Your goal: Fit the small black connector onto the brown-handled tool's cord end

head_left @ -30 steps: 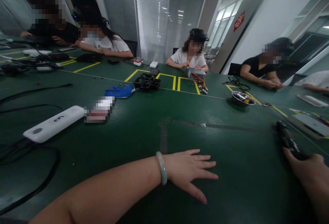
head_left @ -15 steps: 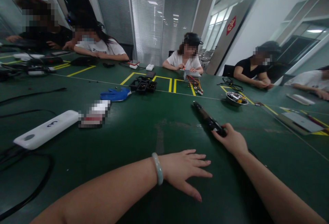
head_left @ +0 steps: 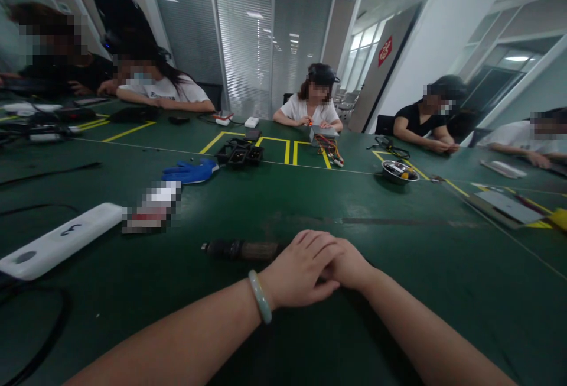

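A black electric screwdriver point(head_left: 254, 250) lies across the green table in front of me, its metal tip pointing left. My right hand point(head_left: 348, 265) closes round its rear end, and part of that grip is hidden behind my other hand. My left hand point(head_left: 305, 265), below a pale green bangle point(head_left: 260, 296) on the wrist, has its fingers bent over the tool's rear part and overlapping the right hand's fingers.
A white power strip point(head_left: 66, 241) marked 3 sits to the left, near a pixelated flat item point(head_left: 153, 208) and a blue glove point(head_left: 190, 171). Farther off are black parts point(head_left: 239, 152), a grey box with wires point(head_left: 323, 135) and a metal bowl point(head_left: 400, 172). Several people sit around the table.
The screwdriver has swung from pointing away to pointing left and come nearer. My left hand has gone from spread fingers to curling over it beside my right hand.
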{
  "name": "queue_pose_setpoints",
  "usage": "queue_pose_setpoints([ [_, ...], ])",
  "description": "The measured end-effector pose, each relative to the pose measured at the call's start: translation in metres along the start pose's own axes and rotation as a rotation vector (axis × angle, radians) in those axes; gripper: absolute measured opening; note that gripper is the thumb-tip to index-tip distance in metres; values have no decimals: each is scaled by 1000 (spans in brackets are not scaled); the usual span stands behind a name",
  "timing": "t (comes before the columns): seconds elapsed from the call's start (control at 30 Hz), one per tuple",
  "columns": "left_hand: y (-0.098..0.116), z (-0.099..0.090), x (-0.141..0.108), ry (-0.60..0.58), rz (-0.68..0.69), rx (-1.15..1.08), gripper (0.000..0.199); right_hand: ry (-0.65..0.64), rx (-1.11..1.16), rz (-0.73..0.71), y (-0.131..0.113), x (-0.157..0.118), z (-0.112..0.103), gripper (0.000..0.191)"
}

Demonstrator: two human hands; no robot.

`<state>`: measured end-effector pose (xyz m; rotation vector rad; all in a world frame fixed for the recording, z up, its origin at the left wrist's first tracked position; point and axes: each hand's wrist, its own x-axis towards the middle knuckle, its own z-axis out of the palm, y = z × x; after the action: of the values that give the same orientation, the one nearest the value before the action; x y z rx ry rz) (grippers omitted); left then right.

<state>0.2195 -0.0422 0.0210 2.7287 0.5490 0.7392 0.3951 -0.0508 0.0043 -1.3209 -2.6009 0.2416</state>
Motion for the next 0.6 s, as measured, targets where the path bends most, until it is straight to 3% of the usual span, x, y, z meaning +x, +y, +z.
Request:
queue_pose_setpoints([
  [0.2, -10, -5, 4, -20, -62, 128, 77, 42, -6, 284, 2, -24, -34, 41],
  [0.3, -19, -7, 6, -33, -119, 209, 70, -5, -83, 508, 23, -44, -52, 37],
  [0.4, -29, -7, 8, -65, -149, 230, 57, -156, -82, 696, 48, -64, -66, 44],
  [0.47, -33, -7, 9, -95, -151, 214, 46, -254, -13, 746, 60, -73, -72, 45],
  [0.6, -39, -7, 10, -107, -150, 205, 39, -395, 146, 707, 65, -75, -80, 37],
])
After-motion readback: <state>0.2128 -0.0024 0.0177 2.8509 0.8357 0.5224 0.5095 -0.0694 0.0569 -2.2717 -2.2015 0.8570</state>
